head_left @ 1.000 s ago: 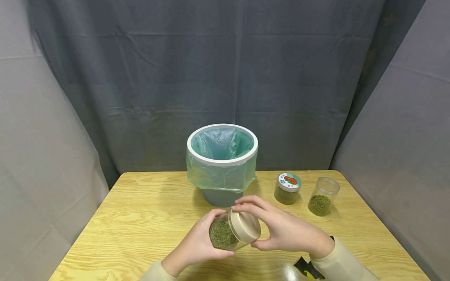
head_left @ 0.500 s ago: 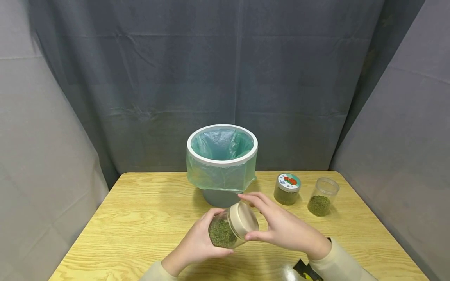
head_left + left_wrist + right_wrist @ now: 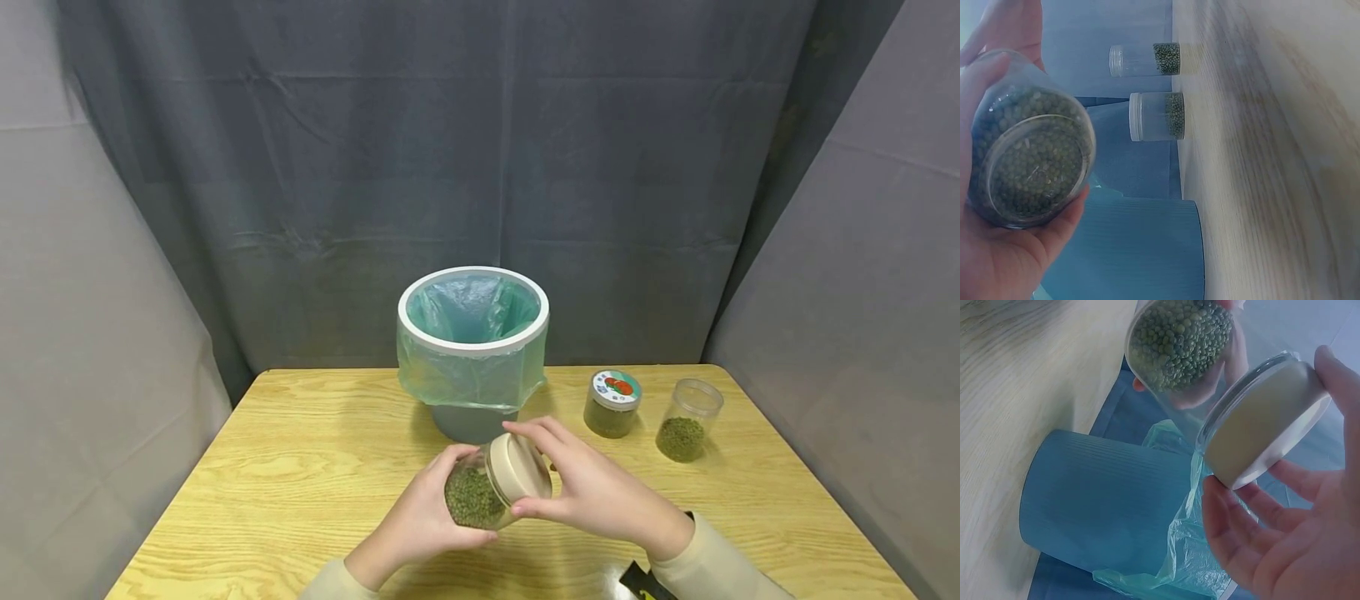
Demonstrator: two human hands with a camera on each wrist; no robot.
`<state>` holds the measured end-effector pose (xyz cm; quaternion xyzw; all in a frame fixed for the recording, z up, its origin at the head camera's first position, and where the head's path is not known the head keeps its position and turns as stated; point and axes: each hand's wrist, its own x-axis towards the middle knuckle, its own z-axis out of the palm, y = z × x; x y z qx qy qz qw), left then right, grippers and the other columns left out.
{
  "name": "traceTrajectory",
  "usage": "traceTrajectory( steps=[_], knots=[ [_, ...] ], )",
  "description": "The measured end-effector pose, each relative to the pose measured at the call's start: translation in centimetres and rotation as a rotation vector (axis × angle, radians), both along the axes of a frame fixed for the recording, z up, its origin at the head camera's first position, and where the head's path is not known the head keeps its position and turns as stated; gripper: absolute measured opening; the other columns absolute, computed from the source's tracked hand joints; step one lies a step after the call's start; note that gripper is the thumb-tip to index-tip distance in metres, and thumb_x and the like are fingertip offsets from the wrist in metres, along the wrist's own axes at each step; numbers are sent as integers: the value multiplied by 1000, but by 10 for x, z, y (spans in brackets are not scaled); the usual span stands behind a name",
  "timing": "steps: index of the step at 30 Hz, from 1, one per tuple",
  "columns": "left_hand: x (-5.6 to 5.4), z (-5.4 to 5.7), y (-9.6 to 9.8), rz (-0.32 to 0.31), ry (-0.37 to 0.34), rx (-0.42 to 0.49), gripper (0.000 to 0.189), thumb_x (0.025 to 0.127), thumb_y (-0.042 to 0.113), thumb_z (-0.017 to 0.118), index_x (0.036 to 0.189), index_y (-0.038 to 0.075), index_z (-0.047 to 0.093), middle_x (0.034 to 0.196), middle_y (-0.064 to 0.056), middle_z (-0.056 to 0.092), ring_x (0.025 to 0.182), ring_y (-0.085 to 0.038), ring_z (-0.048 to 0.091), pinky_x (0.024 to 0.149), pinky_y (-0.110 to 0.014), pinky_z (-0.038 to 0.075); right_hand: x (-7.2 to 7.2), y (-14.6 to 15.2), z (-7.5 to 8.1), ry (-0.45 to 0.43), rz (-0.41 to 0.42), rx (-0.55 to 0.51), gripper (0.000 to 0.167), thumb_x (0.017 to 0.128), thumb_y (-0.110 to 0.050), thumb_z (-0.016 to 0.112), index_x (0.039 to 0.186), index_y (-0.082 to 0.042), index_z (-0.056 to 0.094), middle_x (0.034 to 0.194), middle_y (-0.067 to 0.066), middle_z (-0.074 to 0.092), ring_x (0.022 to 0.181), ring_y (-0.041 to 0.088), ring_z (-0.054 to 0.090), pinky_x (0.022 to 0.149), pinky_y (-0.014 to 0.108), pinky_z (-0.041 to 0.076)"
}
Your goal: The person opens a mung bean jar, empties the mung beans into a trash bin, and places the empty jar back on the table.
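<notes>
A clear jar [image 3: 472, 498] of green beans, tilted with its beige lid [image 3: 520, 468] to the right, is held above the front of the table. My left hand [image 3: 423, 521] grips the jar's body, its thumb below and fingers behind. With thumb and fingertips at opposite edges, my right hand [image 3: 588, 487] holds the lid. The left wrist view shows the jar's round base [image 3: 1038, 165] with beans pressed against it. In the right wrist view the lid [image 3: 1266, 419] sits on the jar's mouth, fingertips along its rim.
Behind the hands stands a grey bin [image 3: 472, 423] lined with a green plastic bag [image 3: 472, 375] under a white rim. To its right are a jar with a tomato-pictured lid [image 3: 612, 408] and a lidless jar [image 3: 682, 433] partly filled with green beans. Grey curtains surround the wooden table [image 3: 300, 467].
My right hand's fingers lifted off the lid, then came back onto it, the hand ending slightly farther left. The left hand and the jar have hardly moved.
</notes>
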<state>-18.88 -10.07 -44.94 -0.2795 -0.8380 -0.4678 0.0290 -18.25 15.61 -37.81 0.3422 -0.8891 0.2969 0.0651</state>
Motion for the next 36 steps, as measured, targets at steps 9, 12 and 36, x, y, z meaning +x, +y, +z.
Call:
traceTrajectory(
  steps=[9,12,36],
  knots=[
    [-1,-2,-1,-1,2,9,94,65,28,99,143,23,47,135,6,61,120,-17,62,103,-41,52,-3,6,-1,76,120,5,85,83,-39,86,155,-22,43,146,-5,48,121,13,57,95,34,56],
    [-1,-2,-1,-4,3,11,94,64,25,100,142,23,47,136,7,61,120,-17,62,104,-41,52,-5,9,-1,92,168,7,86,83,-36,87,155,-23,43,149,-5,47,132,16,54,102,36,54],
    [-2,-3,-2,5,6,-5,94,64,30,100,142,21,48,135,6,62,120,-17,62,103,-42,52,-3,8,-5,55,81,-1,91,84,-44,84,158,-29,35,155,-7,41,137,16,52,105,44,53]
  ],
)
